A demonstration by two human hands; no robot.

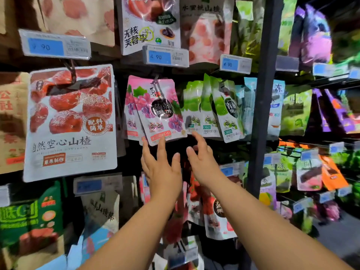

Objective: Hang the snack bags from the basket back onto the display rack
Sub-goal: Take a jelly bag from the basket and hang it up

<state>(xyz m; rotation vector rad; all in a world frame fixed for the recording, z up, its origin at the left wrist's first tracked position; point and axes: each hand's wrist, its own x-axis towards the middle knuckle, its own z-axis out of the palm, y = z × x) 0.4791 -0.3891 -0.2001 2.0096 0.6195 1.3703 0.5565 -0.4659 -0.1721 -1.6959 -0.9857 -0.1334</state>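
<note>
Logged one glossy pink plastic snack bag with purple grape print, hung from a thin metal hook on the dark-framed display rack. Hung tilted, lower edge swung rightward, in front of further pink bags of the same kind.

Found the left grip directly below that bag, released, fingers straight and spread. Fingertips touched the bag's bottom edge; held nothing.

Found the right grip just beside the left, below and right of the pink bag, likewise released, fingers loosely extended. Forefinger raised near the bag's lower right corner and the foot of the neighbouring row of glossy green-and-white jelly bags; could not tell whether touching either.

Noted to the left a large white pouch printed with red sugared fruit, hung on its own hook.

Noted above the pink bags a clear price-tag holder with blue label.
</note>
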